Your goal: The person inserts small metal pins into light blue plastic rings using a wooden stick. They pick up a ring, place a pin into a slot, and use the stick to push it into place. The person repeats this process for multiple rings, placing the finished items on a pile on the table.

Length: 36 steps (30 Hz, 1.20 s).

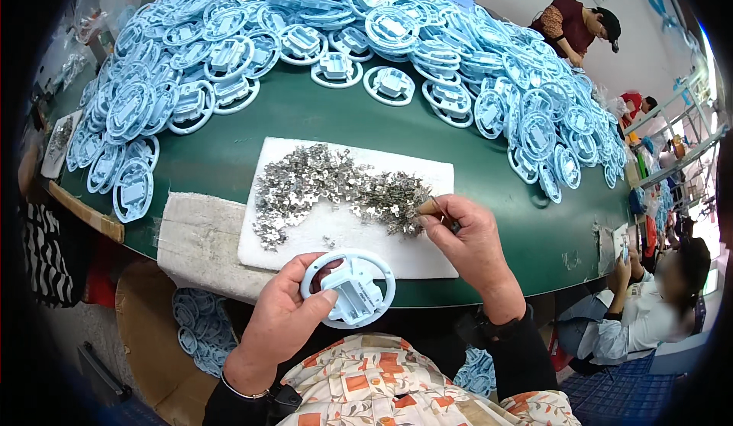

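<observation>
My left hand (289, 311) grips a light blue plastic steering-wheel-shaped part (355, 295) by its left rim, just past the table's near edge. The part is round, with open gaps and a boxy hollow in its middle. At the right end of a heap of small silvery metal clips (305, 185), my right hand (469, 243) is closed in a pinch. A thin dark thing shows at its fingers, too small to name. The clips lie on a white foam board (427, 262), with a few loose ones near the board's front edge.
A large pile of similar blue parts (393, 25) covers the far side of the green table (366, 124). A worn pale slab (198, 235) lies left of the board. Below stands a cardboard box (145, 334) holding blue parts. Other people (580, 29) are at the far right and right.
</observation>
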Tool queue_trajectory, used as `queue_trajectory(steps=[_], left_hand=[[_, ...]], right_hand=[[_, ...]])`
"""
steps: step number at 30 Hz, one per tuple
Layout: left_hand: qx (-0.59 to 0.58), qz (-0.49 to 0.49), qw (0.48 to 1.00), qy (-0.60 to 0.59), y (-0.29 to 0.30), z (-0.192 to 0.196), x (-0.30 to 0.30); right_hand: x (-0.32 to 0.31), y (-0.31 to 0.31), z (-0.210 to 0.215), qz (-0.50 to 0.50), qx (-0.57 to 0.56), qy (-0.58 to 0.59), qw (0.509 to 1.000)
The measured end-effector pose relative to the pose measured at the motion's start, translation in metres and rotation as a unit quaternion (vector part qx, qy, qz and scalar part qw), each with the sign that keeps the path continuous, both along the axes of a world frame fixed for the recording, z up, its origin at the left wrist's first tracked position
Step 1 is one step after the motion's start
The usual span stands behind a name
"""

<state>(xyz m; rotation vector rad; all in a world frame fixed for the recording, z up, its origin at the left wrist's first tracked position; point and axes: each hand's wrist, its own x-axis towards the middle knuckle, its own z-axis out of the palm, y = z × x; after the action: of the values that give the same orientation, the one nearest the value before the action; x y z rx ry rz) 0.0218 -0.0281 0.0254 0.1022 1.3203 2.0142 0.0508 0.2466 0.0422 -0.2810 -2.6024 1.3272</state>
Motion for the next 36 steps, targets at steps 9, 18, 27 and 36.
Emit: queue_trajectory(steps=[9,18,27,36], left_hand=[[0.004,-0.008,1.0,0.011,0.005,-0.004,0.002],[-0.061,-0.067,0.996,0.025,0.024,0.008,-0.002],[-0.183,-0.119,0.948,0.23,0.062,0.006,-0.006],[-0.247,-0.195,0.848,0.426,0.057,0.02,-0.019]], right_hand=[[0.025,-0.013,-0.013,0.029,0.168,0.037,0.985],[0.028,-0.017,-0.022,-0.003,-0.096,-0.021,0.995],[0.036,-0.032,-0.011,0.02,-0.38,-0.056,0.923],[0.022,-0.003,0.032,0.191,-0.078,-0.163,0.965]])
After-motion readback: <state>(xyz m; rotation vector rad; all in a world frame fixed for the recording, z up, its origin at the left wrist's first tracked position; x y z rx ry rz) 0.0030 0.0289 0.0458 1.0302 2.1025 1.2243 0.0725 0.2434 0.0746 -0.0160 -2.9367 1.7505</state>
